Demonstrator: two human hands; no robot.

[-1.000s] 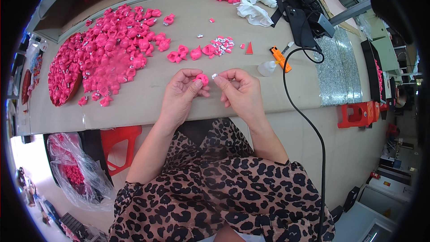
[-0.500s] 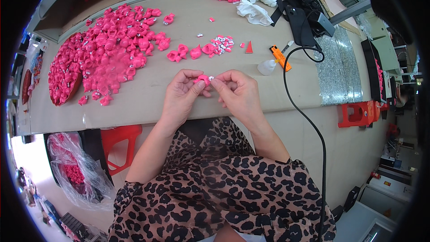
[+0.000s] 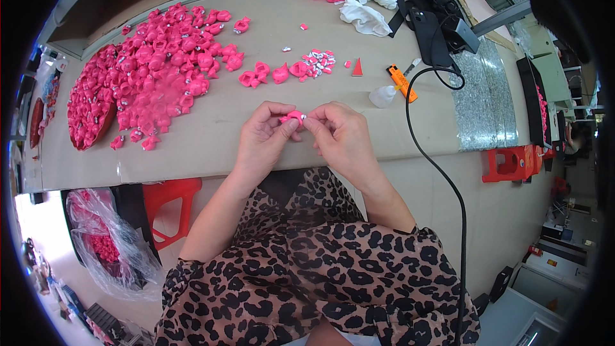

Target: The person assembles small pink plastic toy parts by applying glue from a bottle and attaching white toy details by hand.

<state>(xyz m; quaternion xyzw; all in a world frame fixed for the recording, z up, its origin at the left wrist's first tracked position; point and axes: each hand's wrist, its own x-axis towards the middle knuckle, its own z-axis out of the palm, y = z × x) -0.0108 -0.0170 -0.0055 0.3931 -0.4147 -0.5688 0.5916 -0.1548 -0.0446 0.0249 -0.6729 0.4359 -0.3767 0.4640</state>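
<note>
Left grip [image 3: 268, 133] is pinching pink piece [image 3: 293, 116], right grip [image 3: 341, 133] pinching small white bit [image 3: 303, 116] at its edge | both sitting mid-frame | probably handling light, slightly rubbery | sides suiting gentle hold

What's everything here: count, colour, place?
held part: one, pink, centre
moulded parts: many, pink, table left
small pieces: many, pink-white, upper centre
triangle: one, red, nearby
squeeze bottle: one, whitish, right
flat object: one, orange, beside bottle
tissue: some, white, far side
strapped gear: some, black, far right
cable: one, black, right
stools: two-plus, red, either side
plastic bag: one, clear, lower left
table: one, tan, centre
left hand: one, centre
right hand: one, centre
</note>
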